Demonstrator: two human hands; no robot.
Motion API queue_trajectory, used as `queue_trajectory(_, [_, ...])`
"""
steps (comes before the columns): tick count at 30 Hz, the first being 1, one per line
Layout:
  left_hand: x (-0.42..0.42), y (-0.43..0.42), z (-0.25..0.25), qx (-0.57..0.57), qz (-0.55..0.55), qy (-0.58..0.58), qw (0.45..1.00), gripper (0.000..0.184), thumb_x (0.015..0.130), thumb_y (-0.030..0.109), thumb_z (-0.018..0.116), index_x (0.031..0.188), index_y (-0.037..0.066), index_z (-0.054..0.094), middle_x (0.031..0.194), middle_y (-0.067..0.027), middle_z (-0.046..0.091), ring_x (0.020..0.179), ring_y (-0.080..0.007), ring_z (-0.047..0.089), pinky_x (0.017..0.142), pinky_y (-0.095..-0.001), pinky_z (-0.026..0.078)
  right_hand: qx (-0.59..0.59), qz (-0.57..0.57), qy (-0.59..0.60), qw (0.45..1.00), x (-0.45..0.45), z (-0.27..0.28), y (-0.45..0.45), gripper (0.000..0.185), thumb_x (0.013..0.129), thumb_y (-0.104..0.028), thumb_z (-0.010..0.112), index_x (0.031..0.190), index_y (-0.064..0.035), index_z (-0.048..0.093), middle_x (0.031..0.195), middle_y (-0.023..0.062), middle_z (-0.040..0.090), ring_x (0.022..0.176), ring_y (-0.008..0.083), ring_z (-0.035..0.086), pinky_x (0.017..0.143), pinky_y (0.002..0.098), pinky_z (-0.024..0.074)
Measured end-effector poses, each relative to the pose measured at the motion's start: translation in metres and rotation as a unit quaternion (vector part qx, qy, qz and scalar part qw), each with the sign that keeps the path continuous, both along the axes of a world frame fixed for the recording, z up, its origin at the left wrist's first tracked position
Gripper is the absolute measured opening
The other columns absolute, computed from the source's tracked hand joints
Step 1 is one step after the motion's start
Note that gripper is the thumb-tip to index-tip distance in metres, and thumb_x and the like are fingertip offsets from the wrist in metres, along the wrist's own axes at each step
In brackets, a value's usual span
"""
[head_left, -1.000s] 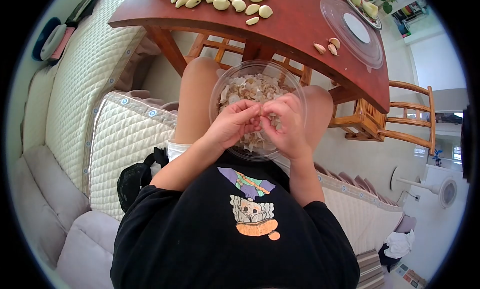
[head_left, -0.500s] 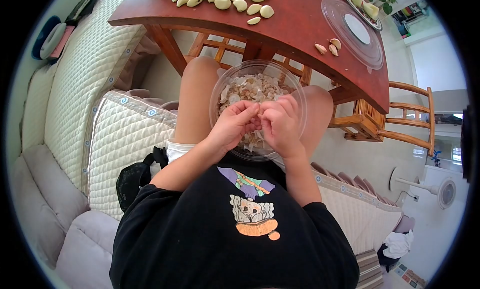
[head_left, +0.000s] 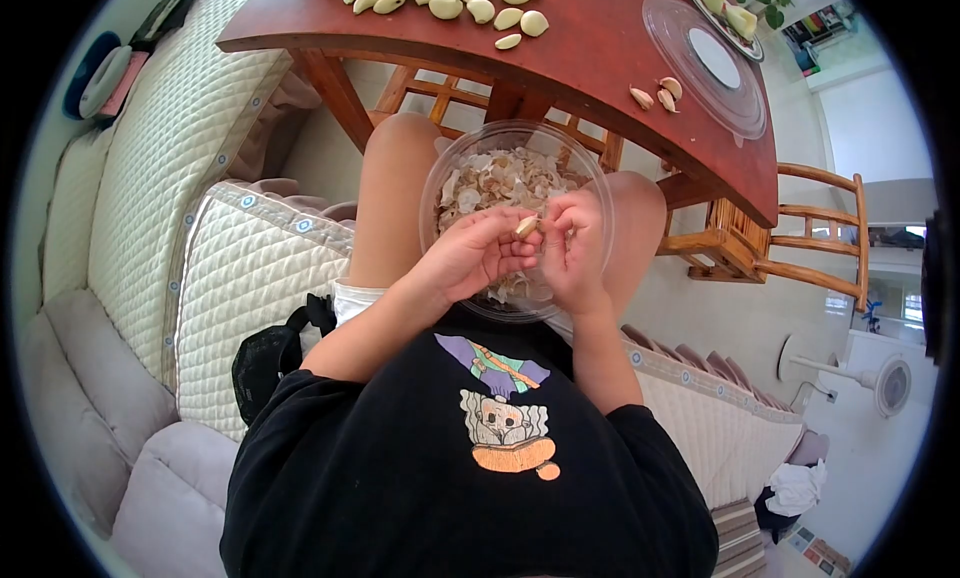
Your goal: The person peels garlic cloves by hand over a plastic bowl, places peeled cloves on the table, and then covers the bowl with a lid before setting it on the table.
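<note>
My left hand pinches a pale garlic clove between thumb and fingers. Beside it, my right hand has its thumb and fingertips pressed together close to the clove; whatever they grip is too small to make out. Both hands are over a clear plastic bowl on my lap, which holds many papery garlic skins. Peeled cloves lie in a pile at the table's near left. Several unpeeled cloves rest farther right, by a clear round lid.
The red-brown table stands ahead, its edge just beyond my knees. A plate with pale green pieces is at its right end. Wooden chair to the right, white fan farther right, quilted sofa at left.
The fingertips have moved slightly apart, and the clove, hidden between them before, now shows in my left hand. My right hand has shifted a little to the right.
</note>
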State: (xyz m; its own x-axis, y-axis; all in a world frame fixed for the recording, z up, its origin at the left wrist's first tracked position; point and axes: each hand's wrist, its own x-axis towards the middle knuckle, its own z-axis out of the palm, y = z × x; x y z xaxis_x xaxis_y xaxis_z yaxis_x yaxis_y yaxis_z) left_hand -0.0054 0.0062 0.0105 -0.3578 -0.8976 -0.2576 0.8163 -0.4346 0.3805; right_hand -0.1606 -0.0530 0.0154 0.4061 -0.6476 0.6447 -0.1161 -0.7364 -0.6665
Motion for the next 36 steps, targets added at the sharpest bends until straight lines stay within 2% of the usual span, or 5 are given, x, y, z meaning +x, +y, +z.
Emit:
queue_trajectory(5, [0.001,0.002,0.005,-0.006,-0.004,-0.076,0.997,0.02,0.093,0.011,0.05,0.109,0.003,0.056,0.094,-0.0088,0.064,0.081,-0.0155,0.064,0.076,-0.0278,0.055,0.012,-0.025,0.007,1.0,-0.002,-0.005,-0.002,0.025,0.076,0.008,0.057,0.089,-0.0062,0.041,0.087,0.0105,0.053,0.076,0.0272,0.049,0.072,0.0365,0.0396])
queue_trajectory(8, [0.003,0.002,0.004,0.0,-0.005,-0.11,0.994,0.018,0.092,0.011,0.052,0.109,0.003,0.056,0.095,-0.0099,0.065,0.082,-0.0159,0.064,0.074,-0.0278,0.055,0.093,-0.041,-0.058,0.993,-0.001,-0.009,-0.001,0.024,0.075,0.009,0.058,0.089,-0.005,0.043,0.087,0.0112,0.053,0.077,0.0257,0.05,0.072,0.0354,0.0416])
queue_trajectory(20, [0.009,-0.005,-0.014,0.034,0.028,0.027,0.999,0.016,0.092,0.007,0.052,0.108,0.004,0.054,0.101,-0.01,0.063,0.089,-0.0162,0.064,0.075,-0.0249,0.055,0.106,-0.054,0.084,0.989,-0.006,0.005,0.0,0.019,0.071,-0.002,0.067,0.087,-0.0074,0.057,0.089,0.0069,0.061,0.084,0.028,0.055,0.077,0.0373,0.0417])
queue_trajectory(26, [0.007,-0.003,-0.01,0.03,0.051,-0.015,0.998,0.013,0.092,0.007,0.054,0.104,0.005,0.055,0.099,-0.0076,0.063,0.089,-0.0162,0.064,0.076,-0.0267,0.055,-0.043,-0.084,0.124,0.988,-0.002,0.027,0.002,0.016,0.066,-0.011,0.071,0.08,-0.0099,0.064,0.087,0.0033,0.06,0.085,0.0256,0.053,0.077,0.0371,0.0395])
queue_trajectory(36, [0.004,-0.003,-0.006,0.023,0.083,-0.043,0.995,0.017,0.087,0.003,0.061,0.102,0.003,0.055,0.097,-0.0074,0.061,0.087,-0.0164,0.063,0.078,-0.0279,0.055,-0.083,-0.119,0.142,0.979,0.001,0.024,0.003,0.013,0.062,-0.011,0.071,0.073,-0.0097,0.064,0.084,0.0024,0.058,0.084,0.0244,0.052,0.078,0.0381,0.0394])
